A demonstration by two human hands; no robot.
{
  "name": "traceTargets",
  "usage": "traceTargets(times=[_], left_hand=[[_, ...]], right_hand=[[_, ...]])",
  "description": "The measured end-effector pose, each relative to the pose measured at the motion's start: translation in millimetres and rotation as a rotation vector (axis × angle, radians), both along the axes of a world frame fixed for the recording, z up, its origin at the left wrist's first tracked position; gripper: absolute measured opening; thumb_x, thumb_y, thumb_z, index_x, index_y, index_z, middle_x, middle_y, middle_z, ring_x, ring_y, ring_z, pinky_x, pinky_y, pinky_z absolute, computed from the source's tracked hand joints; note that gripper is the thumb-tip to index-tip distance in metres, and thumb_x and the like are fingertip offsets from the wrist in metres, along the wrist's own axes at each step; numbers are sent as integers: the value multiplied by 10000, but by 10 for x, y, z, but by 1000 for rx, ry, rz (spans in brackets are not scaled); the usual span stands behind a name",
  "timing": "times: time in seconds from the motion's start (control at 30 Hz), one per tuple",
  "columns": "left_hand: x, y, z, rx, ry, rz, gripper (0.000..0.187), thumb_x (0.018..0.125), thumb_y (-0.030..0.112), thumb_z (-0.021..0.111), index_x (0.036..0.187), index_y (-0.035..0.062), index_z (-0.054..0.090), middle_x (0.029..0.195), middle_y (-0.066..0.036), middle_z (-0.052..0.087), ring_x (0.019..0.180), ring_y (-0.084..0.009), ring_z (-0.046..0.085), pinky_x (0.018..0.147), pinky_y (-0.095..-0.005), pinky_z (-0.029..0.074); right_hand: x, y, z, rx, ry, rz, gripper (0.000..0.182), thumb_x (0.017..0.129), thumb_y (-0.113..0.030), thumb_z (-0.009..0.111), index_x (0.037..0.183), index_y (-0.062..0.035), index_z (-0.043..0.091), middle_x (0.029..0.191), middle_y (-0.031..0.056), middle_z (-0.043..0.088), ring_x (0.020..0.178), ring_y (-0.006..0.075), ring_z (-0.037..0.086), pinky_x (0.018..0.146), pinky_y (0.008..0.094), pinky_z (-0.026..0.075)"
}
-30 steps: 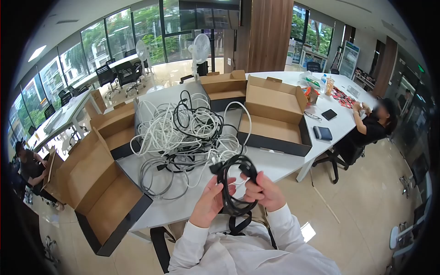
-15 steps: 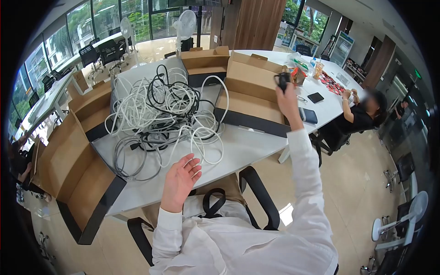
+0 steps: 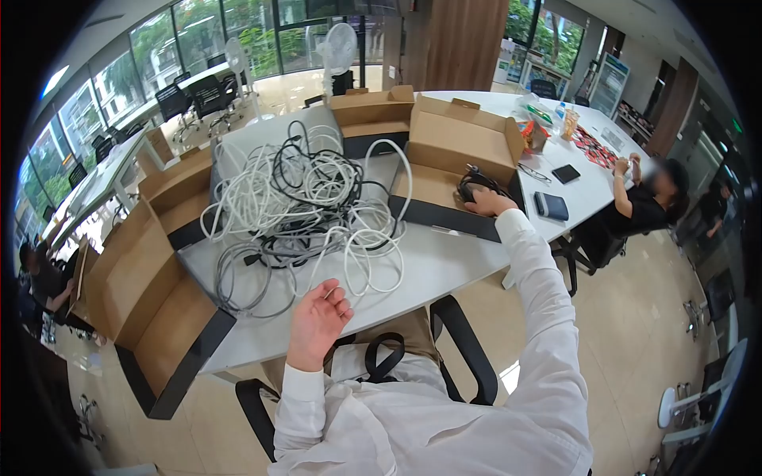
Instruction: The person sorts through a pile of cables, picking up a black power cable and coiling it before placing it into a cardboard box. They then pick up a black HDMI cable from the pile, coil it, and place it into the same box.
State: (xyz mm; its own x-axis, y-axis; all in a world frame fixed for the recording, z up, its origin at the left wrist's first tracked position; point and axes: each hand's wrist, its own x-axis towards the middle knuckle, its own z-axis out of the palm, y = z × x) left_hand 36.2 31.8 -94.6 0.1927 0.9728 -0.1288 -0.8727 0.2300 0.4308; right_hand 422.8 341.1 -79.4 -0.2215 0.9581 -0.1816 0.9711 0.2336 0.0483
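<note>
The coiled black cable [image 3: 475,189] sits inside the open cardboard box [image 3: 456,170] toward the right side of the tabletop [image 3: 444,266], close to the box's near black front wall. The right hand [image 3: 490,204] lies over it, fingers curled down on the coil; whether they're actually gripping or just pressing, I can't tell from here. The left hand [image 3: 317,321] hangs loose at the near edge of the tabletop, fingers relaxed and holding nothing, just beside the big tangle of white and black cables [image 3: 305,214].

My guess is the cable is light, floppy and a bit springy, so the loops want to pop open. Best grabbed across the whole bundle, not by one strand or the plug.

The box walls hem it in, so straight up is the free way out. There's bare tabletop in front of the box, and the tangle crowds the middle.
</note>
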Motion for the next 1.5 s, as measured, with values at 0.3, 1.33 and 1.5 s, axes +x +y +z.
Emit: traceTargets(times=[0.3,1.33,1.5], left_hand=[[-233,-129,-3,206,428,504,219,915,222,519,985,27,589,742,-21,525,717,-133,492,663,-277,396],[-303,-110,-97,649,2094,894,732,743,167,685,1413,72,408,1515,-282,184,1367,-489,196,1092,-545,221],[-321,-88,-125,622,2026,871,644,759,140,659,1370,77,463,1503,-249,234,1345,-468,258,1077,-519,273]], right_hand=[[-419,-459,938,303,12,91,489,855,-417,619,953,60,669,957,278,641,933,411,612,802,457,484],[-2505,-797,1249,990,536,786,161,789,-37,570,912,-70,668,970,77,610,942,252,588,847,408,469],[-2421,-946,1952,745,1389,643,154,938,-82,507,962,-19,645,924,84,639,841,240,655,743,346,538]])
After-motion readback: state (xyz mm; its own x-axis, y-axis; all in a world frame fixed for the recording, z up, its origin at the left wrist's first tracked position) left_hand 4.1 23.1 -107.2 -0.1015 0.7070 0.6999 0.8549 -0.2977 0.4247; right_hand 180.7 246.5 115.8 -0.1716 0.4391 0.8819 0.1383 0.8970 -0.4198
